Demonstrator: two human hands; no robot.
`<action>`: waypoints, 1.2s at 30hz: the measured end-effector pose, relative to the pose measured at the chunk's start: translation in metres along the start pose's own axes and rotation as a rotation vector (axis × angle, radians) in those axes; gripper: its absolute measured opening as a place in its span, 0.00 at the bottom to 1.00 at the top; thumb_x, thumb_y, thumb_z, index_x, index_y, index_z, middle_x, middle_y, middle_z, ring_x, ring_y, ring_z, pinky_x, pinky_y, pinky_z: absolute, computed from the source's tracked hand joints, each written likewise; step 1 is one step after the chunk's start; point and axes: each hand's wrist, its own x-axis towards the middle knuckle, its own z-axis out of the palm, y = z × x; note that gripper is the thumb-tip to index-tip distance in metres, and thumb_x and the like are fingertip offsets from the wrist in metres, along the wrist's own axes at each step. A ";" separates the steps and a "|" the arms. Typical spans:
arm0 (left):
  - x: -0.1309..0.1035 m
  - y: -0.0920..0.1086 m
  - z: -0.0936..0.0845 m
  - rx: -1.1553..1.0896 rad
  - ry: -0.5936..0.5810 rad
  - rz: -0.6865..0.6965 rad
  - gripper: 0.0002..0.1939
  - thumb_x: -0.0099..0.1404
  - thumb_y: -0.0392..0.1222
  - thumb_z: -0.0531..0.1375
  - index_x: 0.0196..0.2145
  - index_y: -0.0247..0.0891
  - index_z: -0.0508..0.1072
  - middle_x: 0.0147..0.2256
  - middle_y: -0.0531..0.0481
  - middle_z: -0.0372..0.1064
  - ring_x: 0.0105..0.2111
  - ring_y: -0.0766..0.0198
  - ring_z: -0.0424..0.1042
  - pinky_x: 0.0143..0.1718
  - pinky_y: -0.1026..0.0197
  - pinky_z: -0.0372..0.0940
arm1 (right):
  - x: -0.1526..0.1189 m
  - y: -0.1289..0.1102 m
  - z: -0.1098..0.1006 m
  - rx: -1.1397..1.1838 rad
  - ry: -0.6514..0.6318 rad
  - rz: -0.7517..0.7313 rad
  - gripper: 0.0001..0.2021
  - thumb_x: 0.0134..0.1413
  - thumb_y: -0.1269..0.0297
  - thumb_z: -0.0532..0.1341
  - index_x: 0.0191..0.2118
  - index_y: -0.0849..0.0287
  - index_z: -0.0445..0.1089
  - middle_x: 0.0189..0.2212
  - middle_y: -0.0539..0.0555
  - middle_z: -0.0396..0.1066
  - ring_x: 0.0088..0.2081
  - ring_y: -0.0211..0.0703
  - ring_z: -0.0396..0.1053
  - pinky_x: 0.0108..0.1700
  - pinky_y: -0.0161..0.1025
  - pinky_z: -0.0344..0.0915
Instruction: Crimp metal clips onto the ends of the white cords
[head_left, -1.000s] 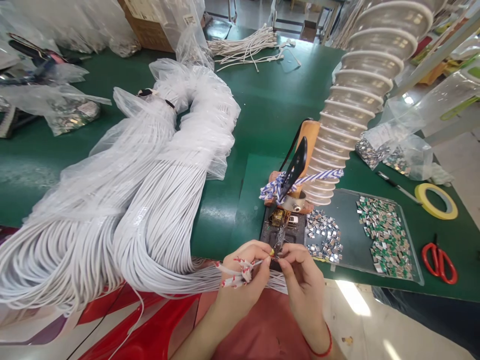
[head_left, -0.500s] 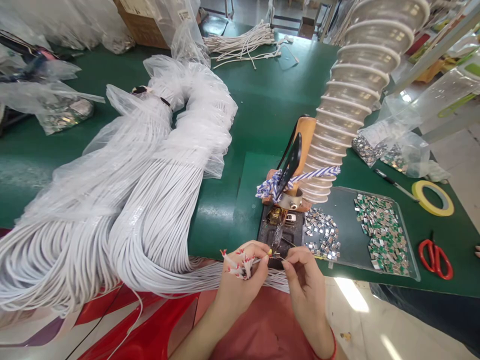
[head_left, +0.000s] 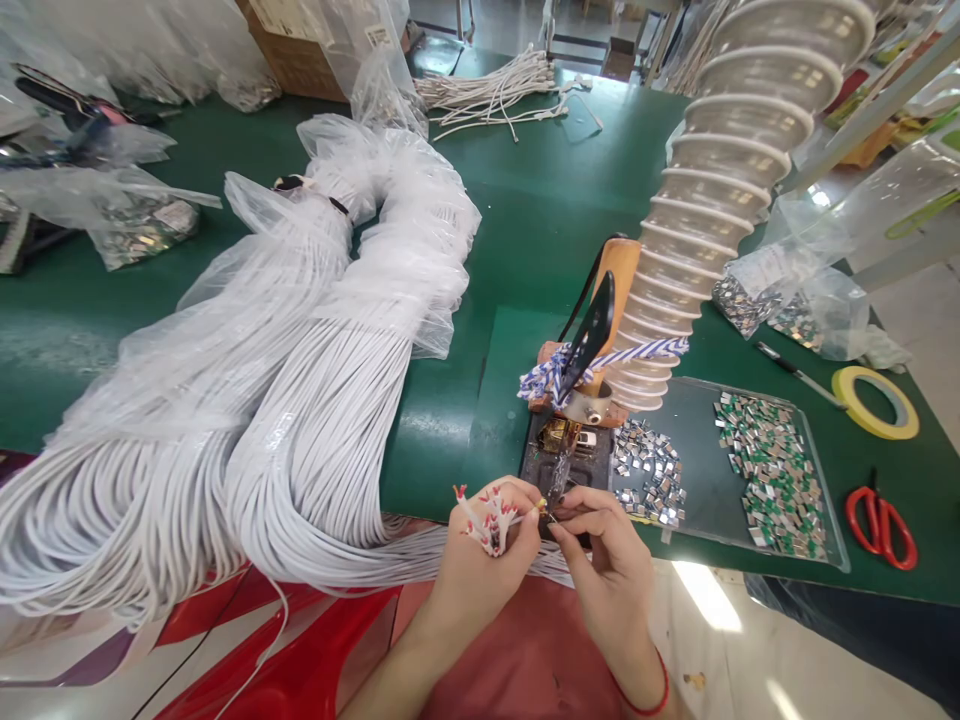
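My left hand (head_left: 487,550) is closed around a bunch of white cables (head_left: 491,520) whose red-tipped ends fan out above the fist. Between its thumb and forefinger, one cable end points right, under the tip of a soldering iron (head_left: 613,290). The iron has an orange handle and is fixed tip down over a black block (head_left: 592,455). Close beside it, my right hand (head_left: 607,560) is pinched on something thin, mostly covered by the fingers; I cannot tell what it is. The fingertips of both hands nearly meet at the block's front edge.
To the right lies a tray (head_left: 709,480) with small metal connectors (head_left: 649,470) and green-board connectors (head_left: 772,470). Red scissors (head_left: 881,525), yellow tape (head_left: 874,400) and a pen (head_left: 801,374) lie beyond. A ribbed hose (head_left: 720,190) rises behind the iron. Bundled white cables (head_left: 322,400) fill the left.
My right hand has moved slightly left and closer to my left hand, its fingers now covering the block's front edge. The whole view has shifted a little.
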 end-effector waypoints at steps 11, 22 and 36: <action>0.001 0.008 -0.001 -0.015 0.013 0.001 0.11 0.61 0.34 0.55 0.22 0.38 0.69 0.27 0.49 0.72 0.27 0.64 0.73 0.30 0.65 0.68 | 0.005 -0.004 0.002 0.021 0.010 -0.041 0.10 0.55 0.79 0.63 0.31 0.54 0.72 0.36 0.52 0.73 0.39 0.41 0.73 0.41 0.35 0.71; 0.002 0.006 0.001 0.032 0.003 -0.071 0.09 0.58 0.36 0.54 0.21 0.38 0.69 0.27 0.46 0.74 0.27 0.60 0.75 0.29 0.62 0.67 | 0.003 0.001 0.003 0.040 0.007 -0.015 0.10 0.55 0.79 0.63 0.32 0.54 0.73 0.36 0.52 0.72 0.39 0.41 0.72 0.38 0.36 0.70; 0.002 0.002 0.000 -0.001 -0.010 -0.024 0.10 0.60 0.34 0.55 0.22 0.37 0.71 0.28 0.47 0.74 0.28 0.61 0.74 0.32 0.61 0.67 | 0.006 0.001 0.002 0.099 -0.001 -0.008 0.10 0.56 0.79 0.63 0.32 0.54 0.73 0.36 0.51 0.71 0.40 0.39 0.71 0.42 0.35 0.69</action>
